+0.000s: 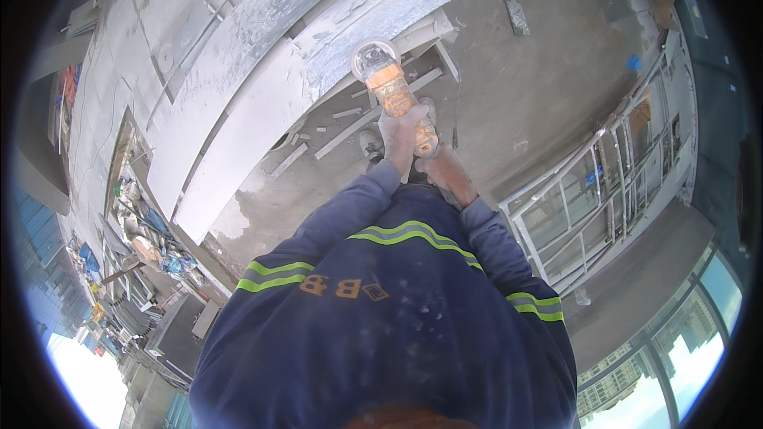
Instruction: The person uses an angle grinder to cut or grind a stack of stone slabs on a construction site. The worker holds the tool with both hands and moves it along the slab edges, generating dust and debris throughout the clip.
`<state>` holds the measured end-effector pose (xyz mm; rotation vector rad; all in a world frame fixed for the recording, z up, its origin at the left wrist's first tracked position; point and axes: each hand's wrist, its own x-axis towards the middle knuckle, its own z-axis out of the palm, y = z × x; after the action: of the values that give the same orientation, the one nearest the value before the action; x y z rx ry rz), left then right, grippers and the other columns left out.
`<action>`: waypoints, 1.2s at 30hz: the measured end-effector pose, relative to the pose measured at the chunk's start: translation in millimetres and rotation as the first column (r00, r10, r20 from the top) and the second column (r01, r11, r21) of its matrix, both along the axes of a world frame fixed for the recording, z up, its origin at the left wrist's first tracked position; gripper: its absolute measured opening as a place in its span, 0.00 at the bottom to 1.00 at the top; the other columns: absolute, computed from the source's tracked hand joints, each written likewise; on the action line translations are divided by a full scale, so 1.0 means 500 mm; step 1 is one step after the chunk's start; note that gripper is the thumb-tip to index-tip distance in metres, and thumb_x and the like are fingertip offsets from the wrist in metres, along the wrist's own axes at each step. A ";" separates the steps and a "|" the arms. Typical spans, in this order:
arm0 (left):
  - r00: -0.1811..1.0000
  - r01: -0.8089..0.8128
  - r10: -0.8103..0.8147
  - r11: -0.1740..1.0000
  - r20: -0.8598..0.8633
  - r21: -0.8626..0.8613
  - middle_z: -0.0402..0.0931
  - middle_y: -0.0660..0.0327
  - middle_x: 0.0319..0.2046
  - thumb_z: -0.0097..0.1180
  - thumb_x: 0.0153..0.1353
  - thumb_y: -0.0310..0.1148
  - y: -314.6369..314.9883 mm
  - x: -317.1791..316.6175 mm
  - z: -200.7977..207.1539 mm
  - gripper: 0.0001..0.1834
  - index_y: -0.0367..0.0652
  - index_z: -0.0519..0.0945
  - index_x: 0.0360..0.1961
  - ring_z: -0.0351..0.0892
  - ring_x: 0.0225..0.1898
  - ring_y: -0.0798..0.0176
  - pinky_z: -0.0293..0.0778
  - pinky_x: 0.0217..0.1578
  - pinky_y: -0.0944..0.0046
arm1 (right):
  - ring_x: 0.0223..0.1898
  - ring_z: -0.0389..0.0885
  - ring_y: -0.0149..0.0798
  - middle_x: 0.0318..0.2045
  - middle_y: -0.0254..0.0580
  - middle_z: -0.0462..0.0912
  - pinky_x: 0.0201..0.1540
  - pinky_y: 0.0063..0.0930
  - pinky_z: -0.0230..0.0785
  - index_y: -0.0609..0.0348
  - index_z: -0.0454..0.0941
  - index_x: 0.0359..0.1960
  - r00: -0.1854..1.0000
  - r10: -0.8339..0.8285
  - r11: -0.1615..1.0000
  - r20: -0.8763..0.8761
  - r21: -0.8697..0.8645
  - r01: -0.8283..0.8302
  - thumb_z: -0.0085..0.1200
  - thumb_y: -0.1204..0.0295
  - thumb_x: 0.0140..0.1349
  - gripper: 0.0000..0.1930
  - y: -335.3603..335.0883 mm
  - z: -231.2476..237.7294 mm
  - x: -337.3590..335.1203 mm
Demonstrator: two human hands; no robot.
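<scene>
Head cam: hands grip orng grinder; debris w/in framed opening

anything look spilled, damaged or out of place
Yes: narrow pale strips lie scattered at odd angles on the grey floor near the dusty shoes, a possible trip hazard; a grey-white rectangular piece lies alone farther off.

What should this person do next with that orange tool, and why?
Perhaps ease the dusty orange handheld power tool slightly along the long, pale, dusty flat panel: its round head overlaps the panel near the edge, the left hand grips its body, and the right hand is at its rear end. Contact with the panel isn't clear.
</scene>
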<state>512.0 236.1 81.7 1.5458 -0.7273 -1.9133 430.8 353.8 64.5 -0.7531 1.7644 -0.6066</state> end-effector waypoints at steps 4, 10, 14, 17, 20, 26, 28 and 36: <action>0.994 0.094 -0.098 0.992 -0.047 -0.087 0.82 0.62 0.35 0.73 0.53 0.30 -0.010 -0.123 -0.054 0.17 0.39 0.82 0.43 0.83 0.32 0.65 0.80 0.34 0.60 | 0.21 0.84 0.40 0.24 0.46 0.85 0.25 0.39 0.77 0.69 0.83 0.35 0.959 -0.259 0.949 0.112 0.216 0.231 0.61 0.74 0.52 0.10 -0.036 0.064 -0.099; 0.974 0.190 -0.198 0.979 -0.111 -0.073 0.82 0.61 0.33 0.73 0.52 0.29 -0.074 -0.307 -0.031 0.18 0.38 0.82 0.43 0.83 0.29 0.62 0.80 0.31 0.58 | 0.19 0.79 0.33 0.20 0.37 0.79 0.24 0.34 0.71 0.66 0.81 0.28 0.941 -0.334 0.937 0.043 0.119 0.327 0.60 0.72 0.53 0.08 -0.071 0.043 -0.255; 0.979 0.174 -0.178 0.984 -0.097 -0.046 0.82 0.61 0.35 0.72 0.53 0.28 -0.059 -0.241 -0.039 0.17 0.38 0.81 0.43 0.83 0.33 0.62 0.80 0.35 0.59 | 0.22 0.84 0.39 0.23 0.43 0.84 0.25 0.37 0.74 0.67 0.84 0.30 0.941 -0.331 0.936 0.072 0.148 0.318 0.63 0.69 0.52 0.11 -0.061 0.038 -0.191; 0.990 0.116 -0.118 0.993 -0.074 -0.031 0.82 0.62 0.35 0.73 0.50 0.28 -0.030 -0.140 -0.029 0.20 0.38 0.81 0.44 0.84 0.33 0.62 0.80 0.36 0.58 | 0.33 0.89 0.55 0.30 0.55 0.88 0.35 0.46 0.79 0.67 0.85 0.36 0.997 -0.049 0.998 -0.052 -0.046 0.046 0.64 0.67 0.52 0.15 0.016 -0.087 -0.095; 0.996 0.069 -0.068 0.997 -0.056 0.023 0.82 0.62 0.35 0.72 0.52 0.28 -0.016 -0.020 -0.041 0.19 0.39 0.81 0.45 0.83 0.33 0.62 0.80 0.36 0.59 | 0.44 0.89 0.66 0.38 0.64 0.89 0.46 0.55 0.81 0.67 0.86 0.41 0.997 -0.069 0.996 -0.025 0.059 0.071 0.64 0.65 0.53 0.18 -0.021 0.016 0.003; 0.990 0.115 -0.115 0.993 -0.085 -0.003 0.80 0.61 0.35 0.69 0.56 0.28 -0.009 -0.060 -0.013 0.16 0.39 0.81 0.45 0.82 0.32 0.64 0.79 0.35 0.61 | 0.42 0.89 0.66 0.37 0.65 0.89 0.43 0.53 0.81 0.70 0.84 0.43 0.980 -0.187 0.981 -0.070 -0.073 0.182 0.62 0.68 0.56 0.18 0.021 -0.062 0.004; 0.982 0.152 -0.156 0.987 -0.110 -0.050 0.80 0.61 0.35 0.69 0.56 0.28 -0.023 -0.121 -0.035 0.15 0.38 0.81 0.44 0.82 0.33 0.64 0.79 0.35 0.61 | 0.35 0.90 0.61 0.34 0.63 0.88 0.37 0.49 0.81 0.71 0.84 0.43 0.963 -0.267 0.959 0.045 0.110 0.261 0.61 0.69 0.56 0.17 -0.018 0.003 -0.072; 0.962 0.230 -0.235 0.972 -0.142 -0.046 0.81 0.61 0.36 0.72 0.51 0.28 -0.043 -0.199 -0.044 0.21 0.37 0.81 0.46 0.83 0.33 0.63 0.79 0.37 0.59 | 0.30 0.89 0.57 0.30 0.60 0.87 0.33 0.45 0.81 0.70 0.84 0.42 0.958 -0.286 0.950 0.027 0.141 0.280 0.62 0.72 0.56 0.15 -0.040 0.041 -0.136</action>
<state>412.4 214.6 59.7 1.3334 -0.9003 -2.1504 362.7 333.7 85.1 -0.3907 1.8638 -0.6810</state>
